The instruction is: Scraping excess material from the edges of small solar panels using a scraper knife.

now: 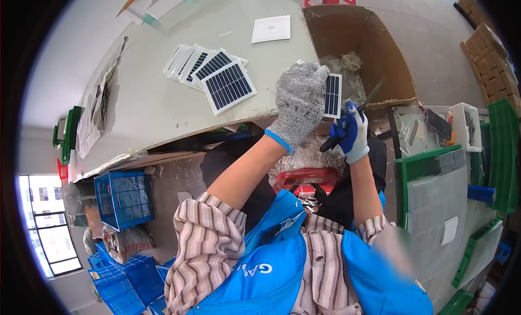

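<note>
My left hand [302, 92], in a grey knitted glove with a blue cuff, is closed on a small solar panel [333, 95] with dark cells and a white border. The panel is tilted on edge at the table's right side, and the glove covers part of it. Just right of it, my right hand [351, 131], in a blue-and-white coated glove, grips a knife [373, 94]. Its narrow blade points up and right; a dark end shows below the fingers. Several similar solar panels [230, 87] lie overlapping on the table to the left.
On the pale table [157, 111] lies a white card [271, 29]. An open cardboard box [380, 49] with thin white scraps stands beyond my right hand. More shreds [309, 152] lie by my lap above a red plastic item [306, 178]. Green trays [401, 190] stand at right, blue crates [124, 198] at left.
</note>
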The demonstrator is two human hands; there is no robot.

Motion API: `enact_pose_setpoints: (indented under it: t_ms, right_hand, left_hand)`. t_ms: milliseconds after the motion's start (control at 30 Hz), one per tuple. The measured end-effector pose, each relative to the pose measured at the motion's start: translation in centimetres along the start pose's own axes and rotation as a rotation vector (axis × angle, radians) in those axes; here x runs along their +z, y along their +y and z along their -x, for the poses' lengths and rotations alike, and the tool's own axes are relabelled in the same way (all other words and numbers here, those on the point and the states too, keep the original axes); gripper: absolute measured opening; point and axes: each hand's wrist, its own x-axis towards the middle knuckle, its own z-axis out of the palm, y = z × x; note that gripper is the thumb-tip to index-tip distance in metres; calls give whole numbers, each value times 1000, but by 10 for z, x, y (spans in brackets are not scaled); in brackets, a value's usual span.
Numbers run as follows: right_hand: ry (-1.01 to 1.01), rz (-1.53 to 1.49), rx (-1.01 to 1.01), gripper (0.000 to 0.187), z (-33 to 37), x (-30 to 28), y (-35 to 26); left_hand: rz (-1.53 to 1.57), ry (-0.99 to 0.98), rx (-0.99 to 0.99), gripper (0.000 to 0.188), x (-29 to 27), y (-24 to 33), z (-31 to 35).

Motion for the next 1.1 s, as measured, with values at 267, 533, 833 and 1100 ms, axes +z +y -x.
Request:
enact_pose_setpoints:
  t_ms: [267,533,833,1100]
  right_hand:
    - [-21,578,-122,21,-2,55,-64]
    - [-386,1705,-1347,28,-135,146,-80]
    - [-302,1543,-1177,27,-125,120,-64]
    - [209,775,-352,15,-23,-6,-47]
  left_hand:
    - [86,339,8,46,-11,-40,7]
    - [107,-5,51,60,-79,-56,45]
    - [-188,-371,68,88,-127,-152,47]
    - [-289,-299,261,26,-122,-115,7]
